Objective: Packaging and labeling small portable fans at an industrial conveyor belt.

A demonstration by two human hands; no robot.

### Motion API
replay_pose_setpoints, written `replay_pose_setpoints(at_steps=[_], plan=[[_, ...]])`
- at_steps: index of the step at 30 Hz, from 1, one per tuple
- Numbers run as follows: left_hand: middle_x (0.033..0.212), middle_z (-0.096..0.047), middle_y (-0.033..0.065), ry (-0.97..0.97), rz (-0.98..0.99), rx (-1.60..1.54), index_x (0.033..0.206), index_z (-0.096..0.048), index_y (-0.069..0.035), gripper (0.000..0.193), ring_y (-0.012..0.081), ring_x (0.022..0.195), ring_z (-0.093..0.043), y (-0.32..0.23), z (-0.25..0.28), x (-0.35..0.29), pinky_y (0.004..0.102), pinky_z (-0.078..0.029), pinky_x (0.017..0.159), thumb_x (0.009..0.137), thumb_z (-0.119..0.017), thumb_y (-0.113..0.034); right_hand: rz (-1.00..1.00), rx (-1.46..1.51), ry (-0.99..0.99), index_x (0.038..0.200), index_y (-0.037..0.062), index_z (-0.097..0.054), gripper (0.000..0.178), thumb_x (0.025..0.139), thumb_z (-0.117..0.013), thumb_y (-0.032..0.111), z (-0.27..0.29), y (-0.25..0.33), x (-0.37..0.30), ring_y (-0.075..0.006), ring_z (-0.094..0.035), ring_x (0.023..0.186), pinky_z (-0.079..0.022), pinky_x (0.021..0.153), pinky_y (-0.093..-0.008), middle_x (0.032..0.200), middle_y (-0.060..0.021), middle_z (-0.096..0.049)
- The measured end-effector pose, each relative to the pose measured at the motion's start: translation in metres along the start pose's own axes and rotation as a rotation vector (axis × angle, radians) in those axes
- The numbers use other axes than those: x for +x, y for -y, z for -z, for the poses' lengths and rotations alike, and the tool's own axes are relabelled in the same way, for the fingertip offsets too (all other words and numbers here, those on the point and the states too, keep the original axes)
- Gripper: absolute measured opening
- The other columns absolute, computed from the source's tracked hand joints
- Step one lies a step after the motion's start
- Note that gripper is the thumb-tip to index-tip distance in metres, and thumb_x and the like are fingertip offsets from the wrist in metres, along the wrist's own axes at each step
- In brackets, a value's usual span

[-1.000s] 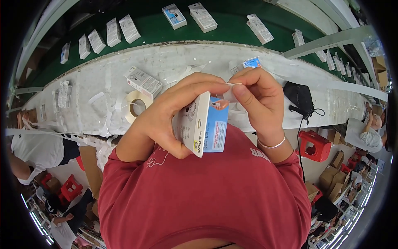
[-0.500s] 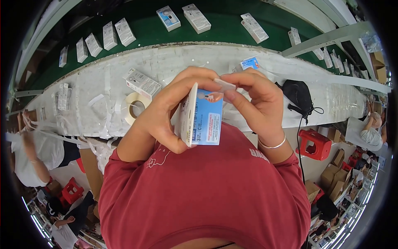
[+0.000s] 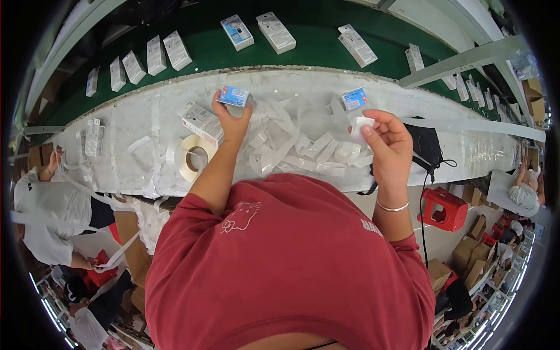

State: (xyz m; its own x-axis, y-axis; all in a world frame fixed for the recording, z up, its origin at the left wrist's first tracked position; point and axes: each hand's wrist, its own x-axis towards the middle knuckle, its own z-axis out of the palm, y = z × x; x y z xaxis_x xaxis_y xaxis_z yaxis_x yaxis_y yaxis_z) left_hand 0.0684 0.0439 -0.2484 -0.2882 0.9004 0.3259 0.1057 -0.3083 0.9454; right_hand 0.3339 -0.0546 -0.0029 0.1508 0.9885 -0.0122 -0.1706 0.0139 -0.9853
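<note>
left hand [image 3: 232, 119] extended over the white bench [image 3: 146, 116], fingers grasping a small blue-and-white box [image 3: 233, 95]. right hand [image 3: 388, 143] raised nearer the body, fingertips pinching a white paper scrap [image 3: 361, 125].

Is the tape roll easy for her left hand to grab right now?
Probably not at once: the left hand is shut on a small box. The tape roll lies uncovered beside that forearm, though.

Factory packing line, green conveyor belt [image 3: 303, 55] carrying small boxes [image 3: 236, 31], littered workbench [image 3: 146, 122], neighbouring workers
</note>
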Motion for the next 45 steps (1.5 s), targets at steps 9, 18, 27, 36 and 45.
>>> replay_pose_setpoints(at_steps=[9, 18, 27, 36, 45], plan=[[0.106, -0.049, 0.0108, 0.214, -0.472, 0.122, 0.112, -0.047, -0.003, 0.052, 0.0223, 0.097, -0.046, -0.217, -0.018, 0.002, 0.0322, -0.037, 0.088, 0.068, -0.072, -0.011, -0.046, -0.009, 0.023, 0.095, -0.0012, -0.060, 0.016, 0.080, -0.061, -0.006, -0.036, 0.016, -0.016, -0.0099, -0.058, 0.075, -0.046, 0.068, -0.0171, 0.086, -0.0091, -0.064], [0.086, -0.052, 0.0045, 0.767, 0.101, -0.425, 0.087, -0.056, -0.004, 0.010, 0.0150, 0.078, -0.048, -0.271, -0.027, -0.001, 0.0255, -0.039, 0.076, 0.078, -0.061, -0.002, 0.061, 0.033, 0.226, 0.094, -0.0009, -0.060, 0.014, 0.080, -0.061, -0.005, -0.043, 0.017, -0.030, -0.0125, -0.058, 0.078, -0.047, 0.074, -0.0215, 0.086, -0.0081, -0.063], [0.085, -0.052, 0.0050, 0.634, 0.028, -0.405, 0.083, -0.056, -0.004, 0.004, 0.0144, 0.075, -0.045, -0.261, -0.029, -0.009, 0.0239, -0.038, 0.070, 0.081, -0.060, -0.004, -0.018, 0.218, 0.206, 0.089, -0.0007, -0.057, 0.010, 0.081, -0.059, -0.006, -0.059, 0.024, -0.029, -0.0129, -0.055, 0.078, -0.045, 0.073, -0.0214, 0.090, -0.0074, -0.058], [0.084, -0.051, 0.0044, 0.438, -0.294, -0.175, 0.083, -0.055, -0.006, 0.004, 0.0158, 0.073, -0.045, -0.246, -0.040, -0.002, 0.0290, -0.038, 0.077, 0.081, -0.059, -0.005, 0.124, 0.113, 0.259, 0.089, -0.0011, -0.056, 0.010, 0.081, -0.059, -0.006, -0.058, 0.000, -0.009, -0.0132, -0.055, 0.078, -0.046, 0.074, -0.0226, 0.090, -0.0073, -0.057], [0.082, -0.051, 0.0032, 0.248, -0.505, -0.017, 0.081, -0.054, -0.010, 0.009, 0.0174, 0.074, -0.047, -0.202, -0.053, 0.005, 0.0412, -0.031, 0.091, 0.078, -0.062, -0.010, -0.059, 0.292, 0.253, 0.091, -0.0016, -0.057, 0.011, 0.081, -0.058, -0.006, -0.064, -0.026, 0.017, -0.0131, -0.054, 0.079, -0.046, 0.075, -0.0228, 0.090, -0.0078, -0.057]])
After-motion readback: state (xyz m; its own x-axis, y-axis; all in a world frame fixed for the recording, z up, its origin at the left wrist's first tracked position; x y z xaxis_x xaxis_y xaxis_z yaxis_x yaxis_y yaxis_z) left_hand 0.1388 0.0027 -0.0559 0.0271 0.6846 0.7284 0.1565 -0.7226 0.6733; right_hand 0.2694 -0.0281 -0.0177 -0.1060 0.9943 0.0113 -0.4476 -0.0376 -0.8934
